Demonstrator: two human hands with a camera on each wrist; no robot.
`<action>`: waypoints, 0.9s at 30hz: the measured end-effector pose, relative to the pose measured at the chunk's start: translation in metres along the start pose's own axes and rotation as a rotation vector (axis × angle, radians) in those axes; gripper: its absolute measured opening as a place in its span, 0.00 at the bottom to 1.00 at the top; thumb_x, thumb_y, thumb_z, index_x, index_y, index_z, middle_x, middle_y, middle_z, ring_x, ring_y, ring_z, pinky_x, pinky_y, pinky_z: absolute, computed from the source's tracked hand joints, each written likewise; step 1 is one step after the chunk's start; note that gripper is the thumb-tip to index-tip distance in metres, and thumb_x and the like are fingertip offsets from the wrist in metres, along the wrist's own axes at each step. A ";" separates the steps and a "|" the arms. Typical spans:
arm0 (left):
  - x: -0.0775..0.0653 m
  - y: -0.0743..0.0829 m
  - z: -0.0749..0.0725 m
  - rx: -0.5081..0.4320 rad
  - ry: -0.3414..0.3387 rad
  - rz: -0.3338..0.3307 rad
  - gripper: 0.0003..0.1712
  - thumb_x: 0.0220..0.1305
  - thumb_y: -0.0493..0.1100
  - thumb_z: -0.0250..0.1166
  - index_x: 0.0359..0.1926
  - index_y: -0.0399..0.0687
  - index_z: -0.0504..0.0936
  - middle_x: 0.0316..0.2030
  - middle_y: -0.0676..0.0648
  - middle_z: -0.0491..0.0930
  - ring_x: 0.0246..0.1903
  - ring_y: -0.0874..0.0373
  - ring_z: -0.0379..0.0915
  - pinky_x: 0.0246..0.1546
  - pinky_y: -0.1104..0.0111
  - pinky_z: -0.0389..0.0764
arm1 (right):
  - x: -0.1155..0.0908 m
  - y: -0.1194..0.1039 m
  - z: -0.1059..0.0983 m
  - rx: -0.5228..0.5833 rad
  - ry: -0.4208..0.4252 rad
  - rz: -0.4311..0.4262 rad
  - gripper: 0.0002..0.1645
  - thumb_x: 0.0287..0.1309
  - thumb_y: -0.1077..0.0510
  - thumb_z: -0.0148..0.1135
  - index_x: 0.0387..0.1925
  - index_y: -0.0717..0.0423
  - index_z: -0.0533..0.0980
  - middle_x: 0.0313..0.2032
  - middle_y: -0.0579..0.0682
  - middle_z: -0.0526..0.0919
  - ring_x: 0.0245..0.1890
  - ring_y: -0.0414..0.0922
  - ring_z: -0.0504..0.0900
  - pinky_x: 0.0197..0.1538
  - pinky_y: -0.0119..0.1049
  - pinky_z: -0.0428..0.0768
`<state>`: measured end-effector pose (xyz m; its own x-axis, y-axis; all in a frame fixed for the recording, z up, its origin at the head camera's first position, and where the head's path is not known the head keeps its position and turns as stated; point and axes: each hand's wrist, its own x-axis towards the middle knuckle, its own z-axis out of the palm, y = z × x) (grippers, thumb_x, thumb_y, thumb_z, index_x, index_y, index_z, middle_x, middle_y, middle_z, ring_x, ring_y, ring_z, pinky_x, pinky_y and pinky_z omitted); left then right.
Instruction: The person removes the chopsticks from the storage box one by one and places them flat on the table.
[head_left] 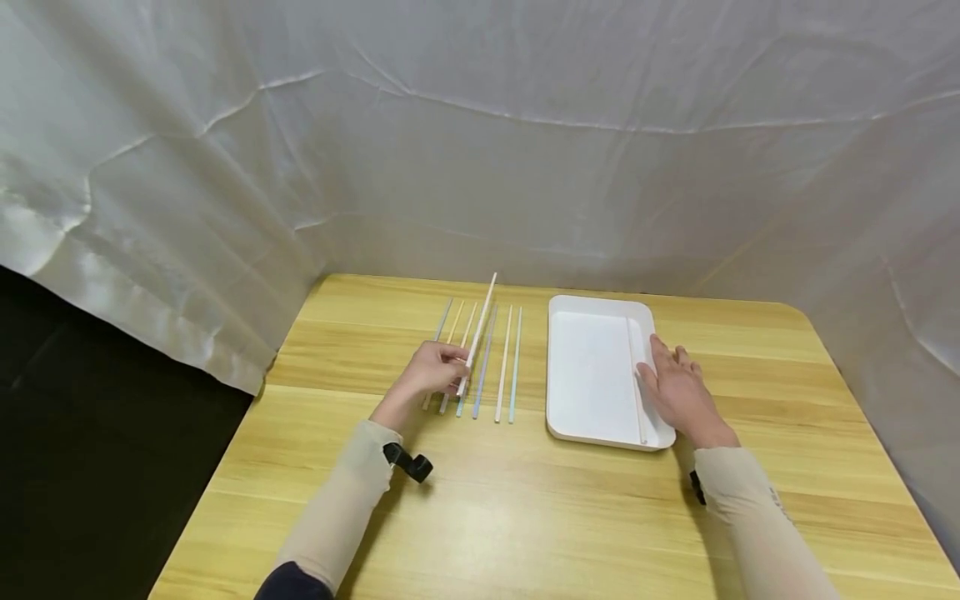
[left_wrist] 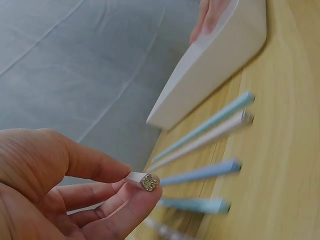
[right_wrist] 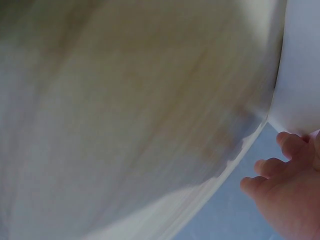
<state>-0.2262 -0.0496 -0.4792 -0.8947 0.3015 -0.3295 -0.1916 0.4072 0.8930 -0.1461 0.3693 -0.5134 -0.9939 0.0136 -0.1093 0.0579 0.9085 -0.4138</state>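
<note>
Between its thumb and fingertips my left hand pinches a whitish chopstick, lifted above the table with its far end tilted up. The glittery end of this stick faces the camera in the left wrist view. Beneath it and to its right lies a row of pastel chopsticks, among them a light teal one, a pale pink one and a blue one. My right hand rests at the right rim of a white tray, thumb over the rim and the other fingers spread outside. One pale chopstick lies lengthwise inside the tray.
The wooden table extends around the tray and sticks. A pale hanging cloth stands behind the table's far edge and along both sides. Dark floor shows at the left.
</note>
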 end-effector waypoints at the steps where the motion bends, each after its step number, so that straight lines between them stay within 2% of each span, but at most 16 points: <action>1: -0.001 -0.002 -0.005 0.010 0.010 -0.001 0.22 0.69 0.33 0.65 0.63 0.34 0.82 0.43 0.39 0.86 0.33 0.51 0.86 0.35 0.65 0.93 | 0.000 0.000 0.000 -0.001 0.001 -0.001 0.45 0.85 0.38 0.28 0.84 0.62 0.35 0.81 0.72 0.46 0.79 0.79 0.38 0.80 0.75 0.39; 7: -0.005 -0.017 -0.030 0.075 0.038 -0.011 0.22 0.71 0.34 0.64 0.64 0.33 0.81 0.46 0.36 0.86 0.34 0.51 0.87 0.35 0.65 0.93 | 0.001 -0.001 0.002 -0.001 0.002 -0.003 0.44 0.85 0.38 0.29 0.84 0.62 0.36 0.81 0.73 0.47 0.79 0.79 0.39 0.80 0.75 0.40; 15: -0.009 -0.028 -0.054 0.101 0.085 -0.061 0.22 0.70 0.34 0.63 0.63 0.33 0.82 0.47 0.35 0.87 0.32 0.55 0.85 0.35 0.66 0.92 | 0.001 -0.001 0.001 -0.005 0.013 -0.010 0.44 0.85 0.39 0.29 0.84 0.63 0.36 0.80 0.73 0.48 0.79 0.79 0.40 0.80 0.75 0.41; 20: -0.010 -0.034 -0.063 0.121 0.103 -0.091 0.21 0.69 0.33 0.64 0.62 0.32 0.83 0.47 0.34 0.88 0.30 0.59 0.84 0.32 0.69 0.90 | 0.001 -0.001 0.000 -0.001 0.005 -0.006 0.45 0.85 0.38 0.30 0.84 0.62 0.36 0.80 0.74 0.48 0.79 0.79 0.40 0.80 0.75 0.41; 27: -0.012 -0.040 -0.069 0.141 0.121 -0.117 0.20 0.67 0.31 0.65 0.59 0.32 0.85 0.49 0.32 0.88 0.28 0.59 0.83 0.31 0.68 0.91 | 0.000 -0.002 0.001 -0.002 0.009 -0.010 0.45 0.85 0.39 0.31 0.84 0.62 0.36 0.80 0.74 0.48 0.79 0.79 0.40 0.80 0.75 0.41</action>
<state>-0.2354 -0.1286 -0.4900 -0.9132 0.1429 -0.3815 -0.2461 0.5528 0.7962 -0.1465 0.3672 -0.5131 -0.9953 0.0080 -0.0965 0.0473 0.9095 -0.4129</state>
